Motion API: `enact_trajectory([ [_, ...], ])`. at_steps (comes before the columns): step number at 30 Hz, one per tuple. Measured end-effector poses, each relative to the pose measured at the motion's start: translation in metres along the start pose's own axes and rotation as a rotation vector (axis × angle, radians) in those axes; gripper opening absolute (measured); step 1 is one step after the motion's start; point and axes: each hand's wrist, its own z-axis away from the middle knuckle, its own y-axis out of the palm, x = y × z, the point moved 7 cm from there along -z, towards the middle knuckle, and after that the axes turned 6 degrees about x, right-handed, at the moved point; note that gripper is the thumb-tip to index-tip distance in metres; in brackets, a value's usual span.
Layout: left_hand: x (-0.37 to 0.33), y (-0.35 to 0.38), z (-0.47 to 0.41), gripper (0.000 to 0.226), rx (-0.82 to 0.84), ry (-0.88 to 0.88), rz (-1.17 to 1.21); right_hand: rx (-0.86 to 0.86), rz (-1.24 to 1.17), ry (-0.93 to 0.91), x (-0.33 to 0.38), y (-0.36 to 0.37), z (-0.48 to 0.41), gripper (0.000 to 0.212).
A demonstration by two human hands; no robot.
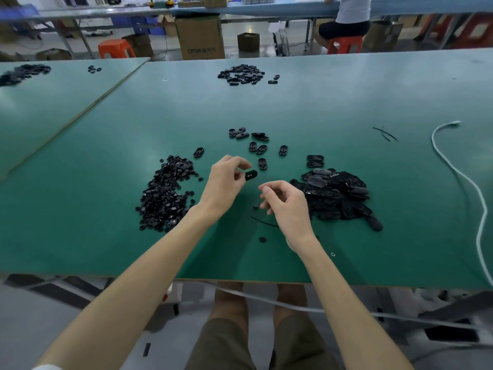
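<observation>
Bench (93, 182), green top; both hands work above its near middle. The left hand (226, 180) pinches a black oval shell (250, 174) between thumb and fingertips. The shell is raised off the bench, just beyond and left of the right hand (288, 206). That hand's fingers are curled inward. A small dark piece (256, 206) sits at its fingertips; cannot tell whether it is gripped or lying on the bench.

Heap of small round parts (168, 193), black, lies just left of the left hand. Heap of oval shells (336, 193) lies just right of the right hand. Loose shells (257, 148) are scattered just beyond both hands. A thin black strip (264, 222) lies by the right hand's near side, and a single round part (262, 239) lies left of the right wrist. White cable (466, 182) runs well to the right of the right hand.
</observation>
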Motion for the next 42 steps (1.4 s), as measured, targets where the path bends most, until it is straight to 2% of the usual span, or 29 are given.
enact_trajectory([
  [4,0.001,-0.001,0.016,0.019,0.095,-0.096,0.359,-0.04,-0.095,-0.002,-0.003,-0.003,-0.001,0.016],
  [7,-0.004,-0.002,0.029,0.019,0.135,-0.103,0.473,-0.001,-0.08,-0.002,-0.004,0.0,-0.003,0.014],
  [10,-0.004,-0.005,0.036,0.016,0.162,-0.104,0.484,0.024,-0.061,-0.01,-0.004,0.002,-0.003,0.006],
  [12,0.0,-0.015,0.037,0.016,0.128,-0.095,0.366,0.024,-0.067,-0.015,-0.003,0.002,-0.002,0.005],
  [15,0.014,-0.038,0.033,0.03,0.037,-0.117,0.071,0.005,-0.072,-0.006,-0.002,0.001,-0.001,0.004],
  [18,0.035,-0.055,0.026,0.035,0.019,-0.183,-0.233,0.008,-0.058,0.003,-0.002,0.001,-0.002,0.006],
  [21,0.051,-0.062,0.019,0.034,0.042,-0.24,-0.427,0.011,-0.045,0.007,-0.002,0.002,-0.002,0.007],
  [26,0.057,-0.052,0.014,0.024,0.141,-0.234,-0.607,0.017,-0.03,0.007,-0.003,0.002,-0.002,0.004],
  [33,0.051,-0.045,0.013,0.019,0.122,-0.163,-0.733,0.001,-0.034,0.009,-0.004,0.001,-0.002,0.008],
  [37,0.045,-0.046,0.017,0.02,0.055,-0.142,-0.57,-0.008,-0.07,0.009,-0.003,0.0,-0.001,0.01],
  [40,0.031,-0.042,0.023,0.017,0.016,-0.159,-0.228,-0.007,-0.08,0.002,-0.002,0.0,-0.001,0.014],
  [42,0.019,-0.034,0.027,0.013,0.059,-0.178,-0.035,-0.01,-0.089,-0.006,-0.001,-0.001,-0.001,0.017],
])
